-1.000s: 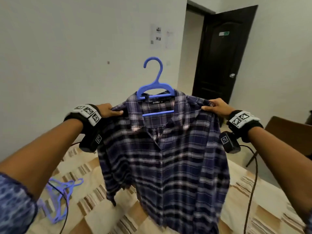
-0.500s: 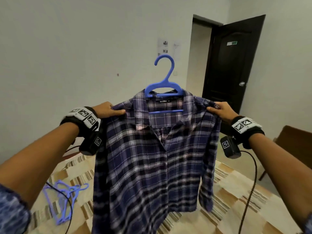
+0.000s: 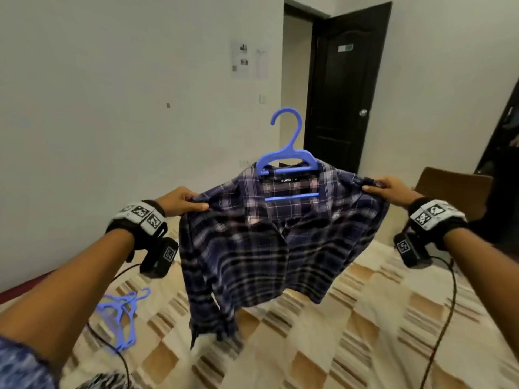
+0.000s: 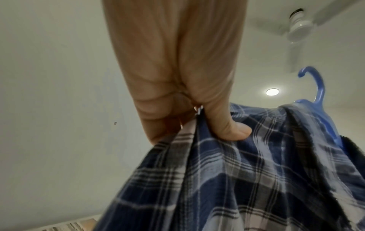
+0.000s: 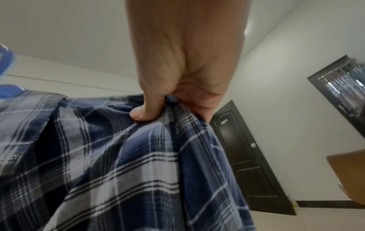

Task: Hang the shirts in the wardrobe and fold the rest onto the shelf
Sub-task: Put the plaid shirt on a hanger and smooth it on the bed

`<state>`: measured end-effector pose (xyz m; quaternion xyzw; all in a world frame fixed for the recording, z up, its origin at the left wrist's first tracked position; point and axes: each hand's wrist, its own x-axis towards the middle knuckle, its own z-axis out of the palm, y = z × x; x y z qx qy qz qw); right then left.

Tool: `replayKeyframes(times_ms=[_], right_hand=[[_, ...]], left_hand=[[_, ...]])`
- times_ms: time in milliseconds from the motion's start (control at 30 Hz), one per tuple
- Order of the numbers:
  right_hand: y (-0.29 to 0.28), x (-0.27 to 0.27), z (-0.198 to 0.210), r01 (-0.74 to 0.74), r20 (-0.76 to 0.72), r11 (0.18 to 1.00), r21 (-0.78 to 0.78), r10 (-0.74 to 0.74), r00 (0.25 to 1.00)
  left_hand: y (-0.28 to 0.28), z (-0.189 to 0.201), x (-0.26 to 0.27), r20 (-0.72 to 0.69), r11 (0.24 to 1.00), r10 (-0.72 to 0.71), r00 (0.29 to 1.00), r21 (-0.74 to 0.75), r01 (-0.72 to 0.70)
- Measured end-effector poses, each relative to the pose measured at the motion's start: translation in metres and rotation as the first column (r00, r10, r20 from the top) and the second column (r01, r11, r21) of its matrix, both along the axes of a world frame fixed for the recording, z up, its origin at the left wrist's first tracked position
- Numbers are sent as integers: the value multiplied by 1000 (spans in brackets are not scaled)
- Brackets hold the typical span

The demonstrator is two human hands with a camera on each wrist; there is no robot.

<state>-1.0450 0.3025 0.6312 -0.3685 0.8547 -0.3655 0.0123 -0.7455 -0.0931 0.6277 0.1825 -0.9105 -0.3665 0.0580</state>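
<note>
- Left hand [image 3: 179, 200] pinches left shoulder of navy plaid button-up shirt [image 3: 269, 242]
- Right hand [image 3: 389, 187] pinches right shoulder
- Shirt on blue plastic hanger [image 3: 288, 153], held above striped beige bedspread [image 3: 351, 327]
- Spare blue hangers [image 3: 120, 318] near bedspread's left edge
</note>
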Motion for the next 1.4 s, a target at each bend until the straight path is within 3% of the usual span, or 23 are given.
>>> replayKeyframes(times_ms=[233, 400, 533, 667, 800, 900, 967, 1033, 1133, 1200, 1300, 1400], right_hand=[[16, 65, 25, 21, 116, 999, -34, -17, 993], [0, 83, 46, 80, 222, 996, -43, -68, 973], [-26, 86, 34, 106, 300, 994, 24, -108, 948], [-62, 61, -18, 118, 387, 991, 58, -131, 912], [-96, 17, -118, 176, 472, 984, 18, -164, 866], [-120, -27, -209, 205, 510, 979, 11, -182, 841], [-134, -58, -265, 216, 541, 976, 26, -196, 818], [-149, -94, -317, 252, 570, 967, 30, -224, 790], [-171, -139, -383, 264, 569, 962, 64, -253, 783], [-184, -168, -427, 286, 558, 955, 82, -281, 780], [-191, -201, -483, 326, 589, 934, 144, -346, 730], [-163, -198, -528, 261, 642, 926, 272, -377, 668]], left_hand=[[-6, 43, 51, 37, 973, -98, 995, 213, 88], [-39, 61, 54, 126, 956, -190, 974, 251, 154], [-62, 46, 47, 247, 956, -192, 950, 265, 124], [-97, -5, 27, 215, 973, -96, 972, 227, 46], [-109, -69, -16, 40, 989, 108, 993, -107, -103], [-108, -126, -66, -52, 874, 326, 944, -365, -322], [-96, -182, -103, -69, 811, 369, 927, -462, -358], [-62, -250, -138, -31, 819, 327, 945, -489, -299], [10, -370, -178, 190, 899, 246, 950, -411, -151], [53, -448, -195, 376, 942, 237, 896, -313, -118], [97, -540, -212, 640, 977, 213, 738, -132, -167], [129, -604, -213, 813, 973, 189, 551, -80, -215]])
